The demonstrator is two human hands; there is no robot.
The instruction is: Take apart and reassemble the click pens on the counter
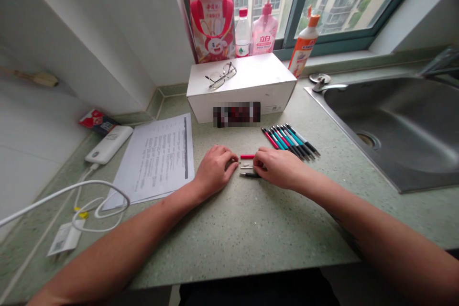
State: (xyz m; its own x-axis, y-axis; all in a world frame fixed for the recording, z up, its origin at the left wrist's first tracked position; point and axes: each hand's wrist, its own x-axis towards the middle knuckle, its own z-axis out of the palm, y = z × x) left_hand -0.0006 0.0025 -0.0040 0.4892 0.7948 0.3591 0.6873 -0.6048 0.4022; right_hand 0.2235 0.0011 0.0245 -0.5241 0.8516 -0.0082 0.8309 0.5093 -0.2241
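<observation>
My left hand (216, 166) rests on the counter, its thumb and index fingertips brought together beside some pen parts. Whatever they pinch is too small to make out. Opposite it, my right hand (275, 164) has its fingers curled down over the other ends of these parts; what it holds is hidden. Between the hands lie a red pen barrel (246, 157), small thin pale pieces (245, 166) and a black pen part with a pointed tip (248, 174). Behind my right hand, several click pens (291, 140) in red, teal, white and black lie side by side.
A white box (244, 76) with eyeglasses (223, 75) on top stands behind the hands. Printed sheets (154, 158), a white power bank (109, 144) and a looped cable (102, 184) lie left. The sink (401, 124) is right; bottles (264, 31) line the window.
</observation>
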